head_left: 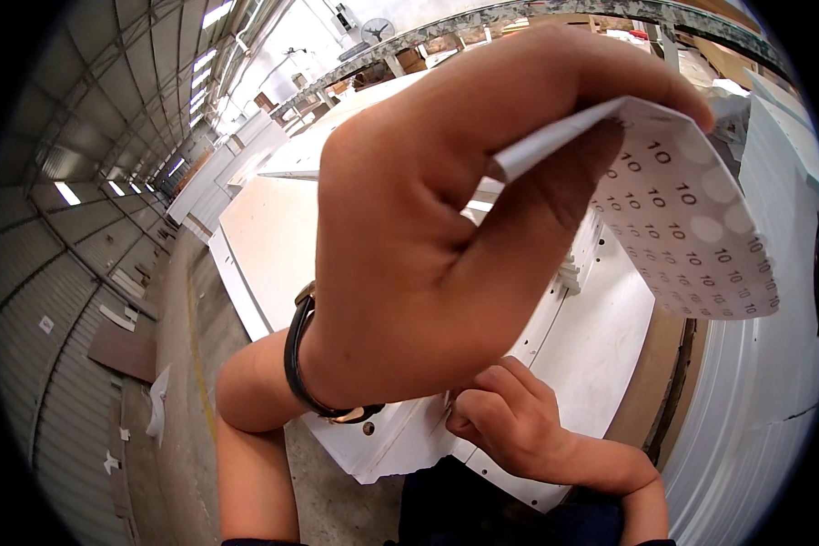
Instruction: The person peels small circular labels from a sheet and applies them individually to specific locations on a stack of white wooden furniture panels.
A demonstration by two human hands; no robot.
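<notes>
Left of the brown bench (644, 387), a gray floor (177, 332) is stretching away, a yellow line (194, 350) running along it. Farther left, a corrugated wall (23, 382) is rising toward a trussed roof (109, 73), where bright strips (205, 61) are shining in a row. Past the bench's far edge, a round fan (377, 31) is showing against a white wall (298, 32).

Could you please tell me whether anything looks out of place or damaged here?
Yes: white scraps lie loose on the floor at the left, like litter. At the right, a short dark line marks the pale panel, possibly a crack; I cannot tell. The sticker sheet in the left hand is merely curled.
</notes>
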